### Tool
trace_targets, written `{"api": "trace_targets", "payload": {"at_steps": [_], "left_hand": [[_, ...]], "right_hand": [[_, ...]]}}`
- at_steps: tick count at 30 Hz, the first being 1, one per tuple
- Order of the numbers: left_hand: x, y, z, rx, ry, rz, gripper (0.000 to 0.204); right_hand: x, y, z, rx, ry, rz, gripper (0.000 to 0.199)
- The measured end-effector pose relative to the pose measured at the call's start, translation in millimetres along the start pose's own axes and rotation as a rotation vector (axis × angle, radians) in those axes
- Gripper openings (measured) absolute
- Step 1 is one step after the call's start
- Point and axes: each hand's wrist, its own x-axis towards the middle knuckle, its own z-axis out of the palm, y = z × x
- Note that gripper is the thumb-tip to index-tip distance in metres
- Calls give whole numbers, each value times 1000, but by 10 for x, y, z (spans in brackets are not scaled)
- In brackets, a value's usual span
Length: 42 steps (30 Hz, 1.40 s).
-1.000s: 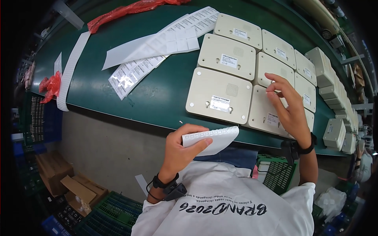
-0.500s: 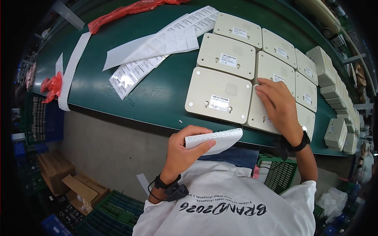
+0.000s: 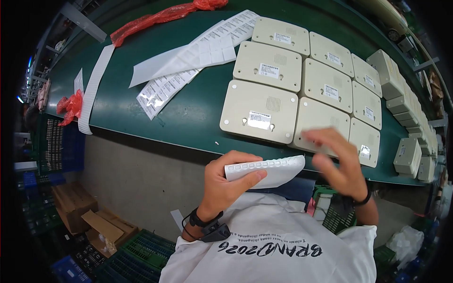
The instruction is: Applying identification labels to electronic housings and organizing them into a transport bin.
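My left hand [image 3: 232, 181] grips a folded white sheet of round clear stick-on pads [image 3: 266, 165], thumb on the near side, with a row of pads along its upper edge. My right hand [image 3: 340, 162], smeared by motion, is over the front edge of a cream plastic housing [image 3: 323, 115]; its thumb and fingers look apart with nothing visible between them. Left of that lies another cream housing [image 3: 259, 106], back side up, with a round white pad in each corner, a label, keyhole slots and a speaker grille. Part of the middle front housing is hidden behind my right hand.
More labelled housings [image 3: 269, 66] lie in rows on the green table [image 3: 184, 127], with stacked ones [image 3: 406, 155] at the right. Printed label sheets [image 3: 165, 87] and red plastic film [image 3: 160, 21] lie farther left. Cartons [image 3: 75, 203] and green crates [image 3: 141, 254] stand below.
My right hand has come off the far left corner of the middle front housing and moved toward me. The pad sheet in my left hand has shifted slightly right.
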Motion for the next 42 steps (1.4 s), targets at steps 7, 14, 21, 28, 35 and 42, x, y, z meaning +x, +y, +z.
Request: {"api": "trace_targets", "payload": {"at_steps": [7, 14, 21, 28, 35, 42], "left_hand": [[-75, -10, 76, 47, -94, 15, 21], [-76, 37, 200, 160, -85, 10, 20], [-62, 19, 272, 122, -68, -54, 19], [-47, -38, 230, 99, -19, -122, 20], [-67, -130, 104, 81, 11, -124, 21], [-33, -160, 18, 81, -10, -139, 21]], "right_hand": [[-213, -93, 149, 5, -12, -37, 24], [-307, -3, 138, -204, 60, -222, 24], [-292, 54, 187, -166, 155, -260, 26], [-253, 151, 238, -94, 134, -231, 36], [8, 330, 276, -64, 136, 79, 26], [25, 292, 274, -342, 83, -84, 17]]}}
